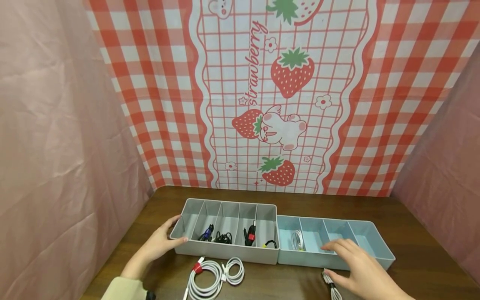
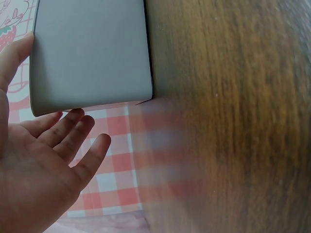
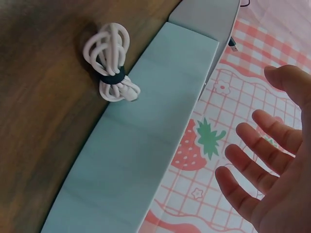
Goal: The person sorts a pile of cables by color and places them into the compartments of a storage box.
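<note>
My left hand [image 1: 159, 241] rests at the left end of a grey divided box [image 1: 225, 253], its thumb at the front corner and its fingers along the end wall. The left wrist view shows those fingers [image 2: 99, 145] spread and loosely bent beside the box. My right hand [image 1: 360, 266] hovers over the front of a light blue divided box [image 1: 311, 259], fingers apart and holding nothing. Just below its thumb is a white cable [image 3: 111, 60] bundled with a black tie, in front of the blue box.
Two coiled white cables, a larger one [image 1: 206, 280] with a red strap and a smaller one [image 1: 235, 273], lie before the grey box. Dark cables [image 1: 223, 238] sit in several grey compartments. A white cable [image 1: 297, 240] lies in the blue box's left compartment. Cloth surrounds the wooden table [image 1: 279, 285].
</note>
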{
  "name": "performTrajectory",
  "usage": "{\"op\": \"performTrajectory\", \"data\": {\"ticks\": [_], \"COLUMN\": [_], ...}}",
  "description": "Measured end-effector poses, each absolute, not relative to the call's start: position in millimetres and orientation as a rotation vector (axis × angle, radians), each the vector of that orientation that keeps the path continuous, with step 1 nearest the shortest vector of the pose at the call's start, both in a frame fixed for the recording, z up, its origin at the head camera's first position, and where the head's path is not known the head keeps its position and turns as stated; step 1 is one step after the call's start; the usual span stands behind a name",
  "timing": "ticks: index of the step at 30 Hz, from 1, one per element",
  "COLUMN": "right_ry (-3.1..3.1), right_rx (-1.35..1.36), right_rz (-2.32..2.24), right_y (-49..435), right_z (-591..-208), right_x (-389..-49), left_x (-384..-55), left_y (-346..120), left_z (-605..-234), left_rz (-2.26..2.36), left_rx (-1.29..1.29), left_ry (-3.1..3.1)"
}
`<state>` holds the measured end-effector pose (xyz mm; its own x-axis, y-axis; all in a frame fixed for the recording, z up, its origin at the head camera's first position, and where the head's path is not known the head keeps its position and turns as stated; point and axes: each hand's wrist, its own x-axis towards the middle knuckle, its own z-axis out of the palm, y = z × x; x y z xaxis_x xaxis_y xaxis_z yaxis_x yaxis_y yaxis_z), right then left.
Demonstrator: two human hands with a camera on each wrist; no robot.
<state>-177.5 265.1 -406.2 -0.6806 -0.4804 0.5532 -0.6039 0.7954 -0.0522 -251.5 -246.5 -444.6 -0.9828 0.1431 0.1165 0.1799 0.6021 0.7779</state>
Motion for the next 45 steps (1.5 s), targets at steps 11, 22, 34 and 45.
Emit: {"op": "performTrajectory", "data": {"ticks": [11, 22, 34, 45], "right_ry": [-2.448, -2.598, -2.734, -3.089], "right_rx": [0.748, 0.656, 0.607, 0.565], "right_rz": [0.342, 0.352, 0.292, 0.391], "right_y": [269, 278, 289, 297], "right_z": [-414, -424, -438, -448], "right_x": [-168, -160, -161, -166], "left_x": [-251, -252, -253, -252], "left_y": [-247, -247, -247, -247], "left_z": [-447, -446, -444, -443], "left_rz": [-1.346, -1.349, -1.351, -1.346], "left_rx": [-0.269, -0.291, -0.287, -0.281], "left_ry": [-2.781, -2.783, -2.783, -2.791]}}
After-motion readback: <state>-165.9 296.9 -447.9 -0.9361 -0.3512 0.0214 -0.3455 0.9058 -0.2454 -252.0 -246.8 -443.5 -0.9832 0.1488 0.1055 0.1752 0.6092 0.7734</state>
